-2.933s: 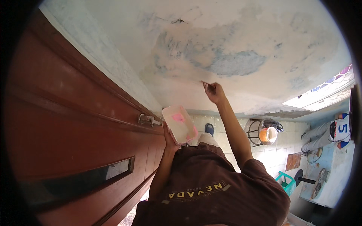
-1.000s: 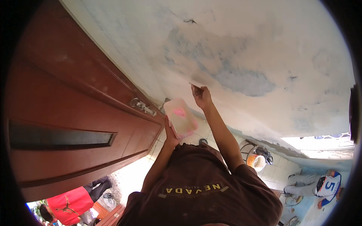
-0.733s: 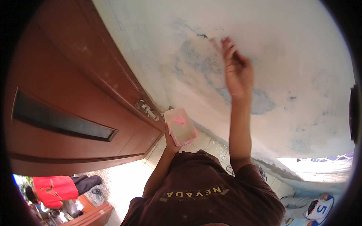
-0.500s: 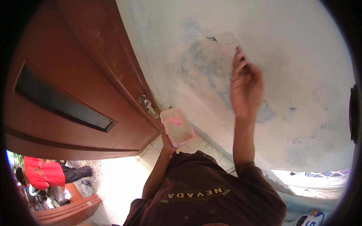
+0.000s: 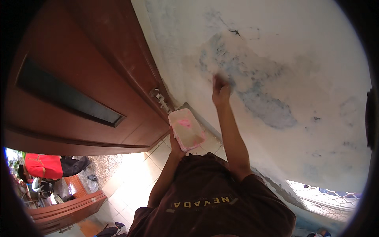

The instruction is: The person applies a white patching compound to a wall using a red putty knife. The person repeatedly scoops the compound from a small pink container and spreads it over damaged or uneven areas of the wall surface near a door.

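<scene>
My left hand (image 5: 175, 145) is closed on the side of a pale rectangular plastic tub (image 5: 182, 135). The tub is tilted so its inside shows, with a pink smear near its middle and pink residue along the rim. Up at the wall (image 5: 316, 79), my right hand (image 5: 220, 91) is raised with its fingers curled. Motion smears its fingertips, and what they grip cannot be made out. Around and beyond that hand the off-white wall carries a bluish-grey patch (image 5: 272, 112) with rough, flaked marks and a dark crack above.
A brown door (image 5: 90, 71) with a narrow glass pane and a metal handle (image 5: 160, 98) stands at left, close to the tub. Through the doorway a person in a red top (image 5: 43, 166) shows. White lattice (image 5: 323, 199) lies at lower right, above pale floor tiles.
My right hand has come down and left across the wall, where earlier it pinched a pale thin piece higher up. The tub stays in my left hand. The view has shifted slightly.
</scene>
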`<state>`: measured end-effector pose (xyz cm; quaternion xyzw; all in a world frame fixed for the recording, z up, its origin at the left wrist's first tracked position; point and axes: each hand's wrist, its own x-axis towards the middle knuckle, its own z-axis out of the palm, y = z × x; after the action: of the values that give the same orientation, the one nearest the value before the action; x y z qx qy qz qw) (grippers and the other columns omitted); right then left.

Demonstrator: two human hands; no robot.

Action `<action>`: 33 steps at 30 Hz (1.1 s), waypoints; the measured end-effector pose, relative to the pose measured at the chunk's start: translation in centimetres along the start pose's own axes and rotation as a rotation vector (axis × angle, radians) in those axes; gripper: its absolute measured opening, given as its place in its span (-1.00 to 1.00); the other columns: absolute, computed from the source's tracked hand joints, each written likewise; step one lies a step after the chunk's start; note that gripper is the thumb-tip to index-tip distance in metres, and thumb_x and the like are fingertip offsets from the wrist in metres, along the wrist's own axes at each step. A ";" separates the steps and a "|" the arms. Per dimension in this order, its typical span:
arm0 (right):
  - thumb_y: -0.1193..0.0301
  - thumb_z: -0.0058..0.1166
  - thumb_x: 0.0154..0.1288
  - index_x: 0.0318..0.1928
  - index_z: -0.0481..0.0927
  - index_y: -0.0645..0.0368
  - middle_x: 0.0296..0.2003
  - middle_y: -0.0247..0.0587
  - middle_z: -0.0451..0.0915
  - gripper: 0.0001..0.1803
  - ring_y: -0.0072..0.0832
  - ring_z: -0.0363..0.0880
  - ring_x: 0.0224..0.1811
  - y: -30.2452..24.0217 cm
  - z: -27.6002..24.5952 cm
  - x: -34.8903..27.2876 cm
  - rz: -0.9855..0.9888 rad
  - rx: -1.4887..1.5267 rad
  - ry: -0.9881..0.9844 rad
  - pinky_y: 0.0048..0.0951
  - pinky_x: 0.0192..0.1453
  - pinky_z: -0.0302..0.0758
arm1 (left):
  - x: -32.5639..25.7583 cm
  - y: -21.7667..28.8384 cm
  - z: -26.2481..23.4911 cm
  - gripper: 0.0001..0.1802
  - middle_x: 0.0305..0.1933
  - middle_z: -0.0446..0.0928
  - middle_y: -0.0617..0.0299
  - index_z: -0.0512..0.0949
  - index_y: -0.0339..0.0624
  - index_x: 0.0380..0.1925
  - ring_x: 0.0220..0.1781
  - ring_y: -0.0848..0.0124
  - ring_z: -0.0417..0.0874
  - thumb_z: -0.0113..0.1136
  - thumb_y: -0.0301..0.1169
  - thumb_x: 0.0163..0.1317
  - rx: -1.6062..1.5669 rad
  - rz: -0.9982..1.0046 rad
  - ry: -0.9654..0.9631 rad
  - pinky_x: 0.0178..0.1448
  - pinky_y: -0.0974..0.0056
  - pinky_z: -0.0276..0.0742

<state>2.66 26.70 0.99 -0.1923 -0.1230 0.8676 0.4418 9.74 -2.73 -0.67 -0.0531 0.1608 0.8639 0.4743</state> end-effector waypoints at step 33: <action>0.54 -0.39 0.53 0.16 0.34 0.79 0.27 0.41 0.44 -0.55 0.00 0.44 0.39 -3.2 30.0 -12.2 -0.253 -0.054 -0.318 -0.26 0.53 0.49 | 4.0 12.2 -2.4 -0.11 0.38 0.45 0.10 0.24 0.05 0.49 0.37 0.05 0.53 -0.16 0.40 0.39 0.103 -0.499 -0.093 0.40 -0.23 0.49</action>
<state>-1.72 17.29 31.83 -0.0478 -0.2373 0.8211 0.5169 -2.84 -6.42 -1.15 -0.0271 0.1644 0.7125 0.6816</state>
